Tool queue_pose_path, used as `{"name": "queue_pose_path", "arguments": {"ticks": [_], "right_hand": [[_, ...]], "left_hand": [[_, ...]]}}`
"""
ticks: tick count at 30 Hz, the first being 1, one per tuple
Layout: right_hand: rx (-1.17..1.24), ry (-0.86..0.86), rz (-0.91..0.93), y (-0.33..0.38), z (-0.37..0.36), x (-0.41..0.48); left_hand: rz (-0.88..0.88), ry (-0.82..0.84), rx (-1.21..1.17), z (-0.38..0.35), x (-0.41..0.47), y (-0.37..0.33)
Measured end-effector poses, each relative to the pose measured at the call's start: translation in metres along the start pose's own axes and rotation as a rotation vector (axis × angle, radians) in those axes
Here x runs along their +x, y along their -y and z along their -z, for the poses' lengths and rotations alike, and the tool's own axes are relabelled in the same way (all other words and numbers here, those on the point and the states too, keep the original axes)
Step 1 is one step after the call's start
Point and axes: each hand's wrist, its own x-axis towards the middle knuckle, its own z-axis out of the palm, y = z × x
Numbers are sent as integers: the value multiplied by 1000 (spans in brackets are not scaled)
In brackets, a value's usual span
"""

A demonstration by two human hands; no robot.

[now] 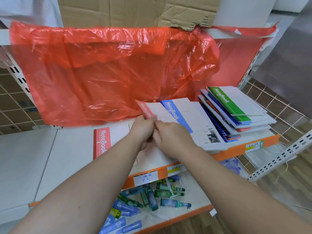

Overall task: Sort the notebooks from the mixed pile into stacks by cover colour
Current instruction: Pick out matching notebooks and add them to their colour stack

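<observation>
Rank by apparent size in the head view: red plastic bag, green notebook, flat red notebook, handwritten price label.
red plastic bag
green notebook and flat red notebook: alike, the red partly hidden
handwritten price label

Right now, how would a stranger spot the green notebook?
Start at the red plastic sheet over the white shelf. At its lower right lies a slanted pile of notebooks. On top is the white notebook with the green band; the covers beside it are blue or red.
</observation>
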Motion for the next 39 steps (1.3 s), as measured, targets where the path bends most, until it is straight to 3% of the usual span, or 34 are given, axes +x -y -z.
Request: {"name": "queue_pose_path", "arguments": {"ticks": [2,5,9,14,20,24,28,33,37,39], "right_hand": [[74,15,0,-1,-2,-2],[104,17,-184,-24,-9,4],[-72,253,-399,-58,-27,11],[-132,146,-358,-59,-31,9],[-264,173,-328,-46,-20,7],[-307,46,-280,-39,-6,3],[-210,-47,-126,-2,-5,-1],[-20,37,95,37,-15,-12],[180,11,-22,15,-17,-12],[104,-6,-166,-11,-20,-6]], "left_hand": [[-32,-59,-12,3,1,3],[-42,-105,9,18,1,6],[-28,-121,75,42,1,12],[-17,-93,34,55,-2,16],[-5,-99,32,54,-5,16],[-9,-77,10,54,-5,18],[-20,-72,-120,46,-5,22],[-52,-52,-221,40,-4,26],[-37,-93,-167,45,-5,30],[-23,-100,-152,49,-8,29]]}}
